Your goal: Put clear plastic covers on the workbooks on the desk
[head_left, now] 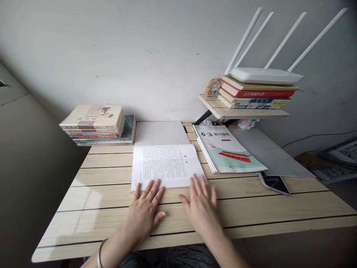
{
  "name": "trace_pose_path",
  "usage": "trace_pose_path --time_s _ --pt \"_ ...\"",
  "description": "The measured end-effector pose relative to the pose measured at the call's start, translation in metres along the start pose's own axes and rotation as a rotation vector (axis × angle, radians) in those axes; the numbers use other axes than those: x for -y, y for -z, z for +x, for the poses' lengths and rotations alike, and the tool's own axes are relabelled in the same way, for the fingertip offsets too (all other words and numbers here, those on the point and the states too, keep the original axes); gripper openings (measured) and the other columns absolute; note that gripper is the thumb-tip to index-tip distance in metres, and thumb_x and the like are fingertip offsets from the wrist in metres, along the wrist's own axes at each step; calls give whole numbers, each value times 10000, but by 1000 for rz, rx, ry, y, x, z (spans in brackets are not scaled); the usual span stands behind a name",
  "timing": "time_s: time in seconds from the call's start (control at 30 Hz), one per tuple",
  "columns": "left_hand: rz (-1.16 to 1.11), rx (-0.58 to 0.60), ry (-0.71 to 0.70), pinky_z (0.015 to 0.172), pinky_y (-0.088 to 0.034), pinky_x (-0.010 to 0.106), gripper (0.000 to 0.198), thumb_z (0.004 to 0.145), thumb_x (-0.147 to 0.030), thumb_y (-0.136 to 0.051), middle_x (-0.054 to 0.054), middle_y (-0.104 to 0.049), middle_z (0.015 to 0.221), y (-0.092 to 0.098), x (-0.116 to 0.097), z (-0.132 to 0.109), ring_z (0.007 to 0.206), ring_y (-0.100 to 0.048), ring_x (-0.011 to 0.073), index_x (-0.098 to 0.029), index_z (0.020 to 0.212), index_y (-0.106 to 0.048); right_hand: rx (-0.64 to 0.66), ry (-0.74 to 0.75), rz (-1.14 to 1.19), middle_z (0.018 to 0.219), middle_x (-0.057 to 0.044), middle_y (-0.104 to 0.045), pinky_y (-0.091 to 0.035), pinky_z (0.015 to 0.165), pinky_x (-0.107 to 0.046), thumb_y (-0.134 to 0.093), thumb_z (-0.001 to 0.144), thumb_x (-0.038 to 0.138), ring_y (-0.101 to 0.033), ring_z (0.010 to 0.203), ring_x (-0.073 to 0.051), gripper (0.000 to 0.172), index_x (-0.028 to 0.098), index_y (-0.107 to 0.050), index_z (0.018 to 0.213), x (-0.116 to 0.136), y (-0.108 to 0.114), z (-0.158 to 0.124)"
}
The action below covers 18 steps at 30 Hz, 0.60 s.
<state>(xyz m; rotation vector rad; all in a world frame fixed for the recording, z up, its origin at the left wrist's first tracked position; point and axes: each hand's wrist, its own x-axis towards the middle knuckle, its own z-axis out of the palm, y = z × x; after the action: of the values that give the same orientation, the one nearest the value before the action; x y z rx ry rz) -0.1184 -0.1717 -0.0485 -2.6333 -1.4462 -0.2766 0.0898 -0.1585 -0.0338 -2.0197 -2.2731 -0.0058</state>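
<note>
A printed sheet of paper (167,163) lies on the wooden desk (264,208), its far half bent up and blank. My left hand (146,210) rests flat on the desk, fingers spread, fingertips touching the sheet's near edge. My right hand (201,206) also lies flat and open, its fingertips on the sheet's near right corner. Neither hand holds anything. A bracelet (100,253) circles my left wrist.
A stack of books (96,124) sits at the back left. Workbooks (227,150) lie right of the sheet, with a grey folder (275,154) and a phone (275,183) beyond. A small shelf (242,111) carries books (255,95) and a white router (264,74).
</note>
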Motion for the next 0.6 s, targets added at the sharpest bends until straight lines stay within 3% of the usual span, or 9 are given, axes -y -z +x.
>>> trace_pose_path --time_s 0.1,0.17,0.3,0.47,0.6 --pt "0 -10 -6 1139 -159 464 604 950 -449 -334 49 -307 1530 0 1 1 1382 -315 253 -256 1499 -172 84 298 152 1535 -90 -243 -159 1137 -561 -213 960 494 -176 1433 -292 631 133 -313 1468 33 4 -2" --pt "4 -5 -4 1136 -176 458 606 938 -370 -361 41 -298 1533 1 1 1 1381 -318 247 -254 1500 -166 108 383 194 1546 -84 -197 -166 1140 -553 -235 961 476 -161 1438 -273 626 131 -251 1484 46 1 -5" --pt "2 10 -13 1127 -205 473 623 933 -364 -376 48 -296 1531 2 2 1 1379 -324 257 -234 1501 -156 127 339 185 1548 -106 -165 -180 1130 -565 -229 956 505 -161 1438 -276 661 106 -231 1484 42 -7 -9" --pt "3 15 -22 1127 -222 453 595 956 -425 -351 34 -311 1524 4 6 1 1371 -345 245 -259 1497 -166 111 172 116 1535 -128 -197 -145 1116 -601 -201 964 503 -218 1422 -287 646 107 -285 1467 4 -12 -11" --pt "22 -23 -3 1124 -241 423 602 951 -427 -372 22 -342 1510 7 11 -4 1360 -366 235 -276 1497 -167 74 46 62 1514 -97 -291 -123 1104 -621 -202 957 533 -255 1410 -284 627 182 -308 1466 -29 -15 -12"
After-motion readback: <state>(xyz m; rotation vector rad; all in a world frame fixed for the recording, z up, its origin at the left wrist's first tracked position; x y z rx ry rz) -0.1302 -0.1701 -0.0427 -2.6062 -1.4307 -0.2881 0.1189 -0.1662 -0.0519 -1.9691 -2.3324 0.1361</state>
